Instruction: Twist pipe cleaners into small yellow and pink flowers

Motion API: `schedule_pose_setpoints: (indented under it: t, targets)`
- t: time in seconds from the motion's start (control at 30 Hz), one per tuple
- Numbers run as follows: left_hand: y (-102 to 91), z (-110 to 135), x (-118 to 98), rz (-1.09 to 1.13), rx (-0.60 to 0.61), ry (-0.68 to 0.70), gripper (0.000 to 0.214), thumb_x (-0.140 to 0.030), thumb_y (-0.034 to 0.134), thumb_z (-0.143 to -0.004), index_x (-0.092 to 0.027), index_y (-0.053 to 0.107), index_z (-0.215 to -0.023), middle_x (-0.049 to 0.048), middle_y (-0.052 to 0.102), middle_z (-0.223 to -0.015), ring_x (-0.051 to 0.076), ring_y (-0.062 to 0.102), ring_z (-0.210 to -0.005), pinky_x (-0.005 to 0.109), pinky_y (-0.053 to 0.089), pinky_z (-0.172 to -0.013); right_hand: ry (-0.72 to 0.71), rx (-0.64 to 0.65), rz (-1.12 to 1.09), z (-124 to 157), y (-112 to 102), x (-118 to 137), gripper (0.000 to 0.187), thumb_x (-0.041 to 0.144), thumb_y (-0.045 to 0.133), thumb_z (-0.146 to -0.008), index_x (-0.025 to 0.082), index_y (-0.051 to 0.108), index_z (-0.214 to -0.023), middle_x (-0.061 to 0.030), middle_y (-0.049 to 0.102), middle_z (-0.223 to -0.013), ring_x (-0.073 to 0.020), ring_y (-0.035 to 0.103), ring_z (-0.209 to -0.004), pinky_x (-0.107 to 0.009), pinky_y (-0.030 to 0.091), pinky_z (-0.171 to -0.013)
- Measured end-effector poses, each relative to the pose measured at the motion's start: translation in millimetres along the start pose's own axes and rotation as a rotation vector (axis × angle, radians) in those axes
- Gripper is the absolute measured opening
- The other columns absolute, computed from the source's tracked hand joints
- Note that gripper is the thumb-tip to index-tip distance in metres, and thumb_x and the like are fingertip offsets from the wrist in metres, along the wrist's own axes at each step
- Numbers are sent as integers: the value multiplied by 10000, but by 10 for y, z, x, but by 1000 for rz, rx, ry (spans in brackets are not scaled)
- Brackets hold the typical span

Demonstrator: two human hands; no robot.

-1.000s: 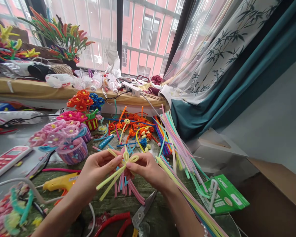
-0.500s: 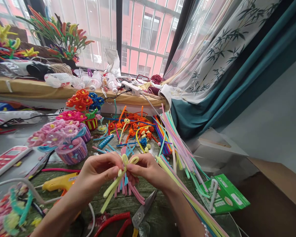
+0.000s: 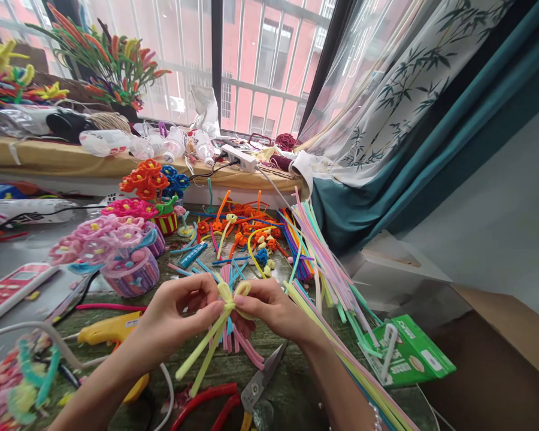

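Note:
Between my two hands is a bow bent from pale yellow pipe cleaner (image 3: 229,306), with two loops up and two long tails hanging down to the left. My left hand (image 3: 186,308) pinches its left side near the centre, thumb and forefinger together. On the other side, my right hand (image 3: 269,308) grips the right loop close to the knot. Below the bow lie cut pink and blue pipe cleaner pieces (image 3: 247,350). Scissors with red handles (image 3: 256,389) rest open on the table just under my hands.
A yellow glue gun (image 3: 110,329) with a white cord lies left. Pipe cleaner flower pots (image 3: 130,275) stand behind it. Orange pieces (image 3: 247,221) are scattered at the back. Long pastel pipe cleaners (image 3: 327,257) and a green box (image 3: 413,353) are at right.
The bow has turned to face me more, its loops standing upright and its centre knot now showing. The tails have swung lower and spread apart. Both hands stay in nearly the same place.

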State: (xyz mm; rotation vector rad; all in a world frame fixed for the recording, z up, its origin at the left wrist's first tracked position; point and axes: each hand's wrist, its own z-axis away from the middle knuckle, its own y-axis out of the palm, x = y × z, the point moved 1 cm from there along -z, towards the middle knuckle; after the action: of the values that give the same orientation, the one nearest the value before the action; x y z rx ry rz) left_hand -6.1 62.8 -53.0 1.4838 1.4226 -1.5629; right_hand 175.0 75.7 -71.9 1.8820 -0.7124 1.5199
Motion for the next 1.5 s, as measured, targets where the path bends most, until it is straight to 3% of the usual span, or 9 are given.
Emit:
schedule_pose_setpoints:
  t: [0.43, 0.63, 0.8, 1.03, 1.17, 1.37, 1.5]
  targets:
    - [-19, -1, 44, -43, -18, 32, 269, -356, 621, -783, -181, 511, -610, -49, 398, -576, 111, 360, -549, 207, 296, -496, 35, -40, 20, -10, 30, -17, 363, 487, 648, -813, 147, 580, -707, 21, 558, -607, -85, 505, -516, -214, 397, -499]
    - [-57, -10, -2, -29, -117, -33, 259, -406, 643, -775, -169, 609, -676, -24, 521, -635, 130, 457, -605, 197, 366, -531, -134, -195, 295, 8, 74, 57, 326, 408, 592, -874, 152, 579, -673, 20, 538, -621, -99, 490, -579, -226, 386, -569]
    - [-25, -12, 1, 85, -5, -142, 278, -424, 676, -752, -156, 642, -690, -21, 555, -651, 138, 490, -629, 196, 383, -554, -257, -263, 560, 6, 77, 50, 277, 340, 562, -905, 160, 575, -694, 21, 522, -656, -104, 448, -617, -225, 343, -595]
    - [18, -10, -11, 137, 18, -157, 265, -407, 687, -763, -144, 666, -782, 17, 643, -737, 186, 584, -729, 231, 453, -635, -280, -312, 643, 2, 100, 4, 281, 213, 547, -854, 174, 449, -594, 47, 404, -589, -87, 355, -559, -219, 283, -538]
    - [-29, 1, -14, 21, -1, -7, 222, -364, 661, -802, -148, 696, -759, 23, 662, -715, 174, 597, -678, 231, 469, -599, -202, -333, 457, 2, 128, 8, 275, 184, 551, -800, 170, 438, -549, 53, 369, -555, -79, 318, -530, -223, 257, -503]
    - [-61, 50, -19, -260, -82, 573, 147, -158, 567, -879, -186, 699, -820, 36, 671, -736, 139, 596, -643, 229, 467, -599, -25, -210, -154, -47, 150, -117, 272, 327, 648, -758, 145, 564, -573, 42, 477, -495, -57, 366, -409, -208, 257, -416]
    - [-4, 149, -72, -479, -135, 756, 241, -104, 474, -913, -203, 682, -982, 66, 698, -839, 159, 582, -710, 266, 467, -662, 56, -64, -448, -79, 155, -221, 356, 364, 691, -723, 153, 519, -494, 65, 419, -392, -41, 303, -339, -211, 241, -395]
